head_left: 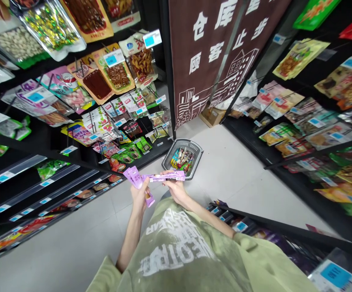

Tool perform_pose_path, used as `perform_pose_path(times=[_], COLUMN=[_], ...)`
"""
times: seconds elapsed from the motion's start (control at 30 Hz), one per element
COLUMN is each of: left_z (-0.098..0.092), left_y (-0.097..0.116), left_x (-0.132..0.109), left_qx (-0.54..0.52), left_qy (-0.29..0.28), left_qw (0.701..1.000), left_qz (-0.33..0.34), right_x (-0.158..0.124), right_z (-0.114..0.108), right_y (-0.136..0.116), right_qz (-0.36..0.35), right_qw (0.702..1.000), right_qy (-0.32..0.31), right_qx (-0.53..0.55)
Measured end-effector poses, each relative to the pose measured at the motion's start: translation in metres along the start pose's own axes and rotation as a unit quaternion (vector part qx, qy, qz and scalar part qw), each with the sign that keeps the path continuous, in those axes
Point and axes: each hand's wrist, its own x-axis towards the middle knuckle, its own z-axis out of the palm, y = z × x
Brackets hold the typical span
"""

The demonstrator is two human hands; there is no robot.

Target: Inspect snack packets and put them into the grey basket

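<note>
My left hand (140,194) is closed around purple snack packets (132,177), which stick out above and below its fingers. To its right, my right hand (176,189) grips another purple packet (177,175) lying crosswise, its left end reaching toward my left hand. Both hands are held in front of my green shirt. Just beyond my right hand, a grey basket (197,159) stands on the floor with many small colourful packets (182,159) inside.
Shelves with hanging snack bags (95,83) rise at the left, and more bags (285,140) hang at the right. A brown curtain (206,61) hangs ahead, with a cardboard box (211,117) at its foot. A low rack (241,225) is at the lower right.
</note>
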Motion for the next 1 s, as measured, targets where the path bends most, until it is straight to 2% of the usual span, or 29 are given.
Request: perform_pose_path(times=[0.27, 0.47, 0.7, 0.9, 1.0], left_z=[0.01, 0.02, 0.028, 0.038, 0.04], left_y=[0.006, 0.012, 0.016, 0.011, 0.012], left_x=[0.009, 0.018, 0.039, 0.058, 0.063], left_qx=[0.023, 0.055, 0.092, 0.1, 0.144], left_qy=[-0.006, -0.032, -0.153, -0.246, -0.33], left_qw=[1.0, 0.998, 0.984, 0.955, 0.916], left_qz=[-0.004, 0.003, -0.014, -0.129, -0.18], right_x=[0.007, 0.015, 0.031, 0.041, 0.049], right_z=[-0.01, -0.018, -0.028, -0.034, -0.036], right_y=[0.004, 0.004, -0.001, -0.011, -0.012], right_qz=[-0.029, -0.068, -0.088, -0.121, -0.128], right_qw=[0.999, 0.996, 0.994, 0.989, 0.985], right_qy=[-0.002, 0.009, 0.032, 0.012, 0.076], right_qx=[-0.013, -0.051, -0.065, -0.088, -0.084])
